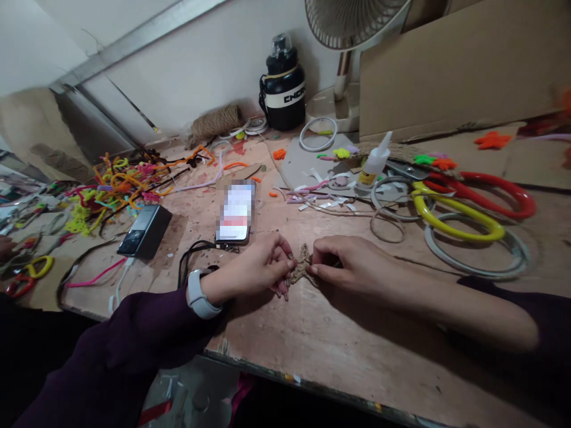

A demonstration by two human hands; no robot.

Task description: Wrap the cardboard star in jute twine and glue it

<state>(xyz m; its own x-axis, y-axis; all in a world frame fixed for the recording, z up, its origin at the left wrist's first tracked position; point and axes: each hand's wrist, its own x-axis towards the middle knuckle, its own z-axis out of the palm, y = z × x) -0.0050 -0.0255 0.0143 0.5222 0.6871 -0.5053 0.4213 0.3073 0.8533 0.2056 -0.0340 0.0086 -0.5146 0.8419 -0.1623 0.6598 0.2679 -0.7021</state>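
Note:
Between my two hands is a small star-shaped piece of brown jute twine (303, 261), just over the wooden table. My left hand (267, 264), with a pale watch on its wrist, pinches the star's left side. Thumb and finger of my right hand (341, 261) grip its right side. From beside my right forearm a strand of twine (423, 264) runs off to the right over the table. A phone (236, 211) with a lit screen lies beyond my left hand.
Red-and-yellow-handled scissors (464, 208), a tape roll (479, 255) and a glue bottle (375, 161) are at the right. Colourful pipe cleaners (125, 184) and a dark box-like device (145, 232) occupy the left. Behind stand a black bottle (285, 89), twine spool (216, 122) and fan (343, 83).

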